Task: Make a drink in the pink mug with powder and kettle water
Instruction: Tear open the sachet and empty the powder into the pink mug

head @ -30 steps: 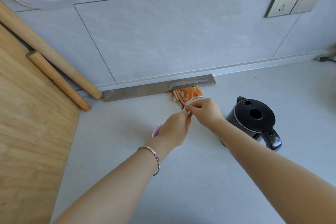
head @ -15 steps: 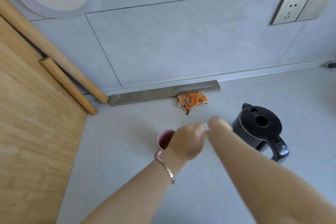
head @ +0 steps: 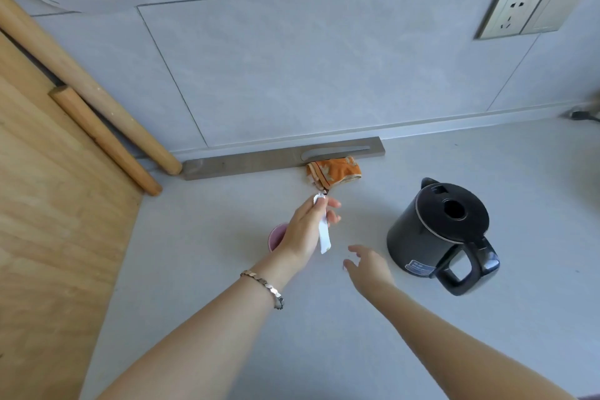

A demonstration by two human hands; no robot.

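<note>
My left hand pinches a narrow white powder sachet that hangs down from my fingers. Most of the pink mug is hidden behind that hand; only its left rim shows on the grey counter. My right hand hovers open just right of the sachet, fingers spread, holding nothing. A black electric kettle with its lid shut stands to the right, handle pointing toward me.
An orange patterned packet lies by a metal strip at the wall's foot. Two wooden rolling pins and a wooden board fill the left side. A wall socket sits upper right, a plug at the far right.
Both hands were together pulling at the sachet's top. Now my right hand has let go and dropped back toward me, while my left hand keeps the sachet beside the mug.
</note>
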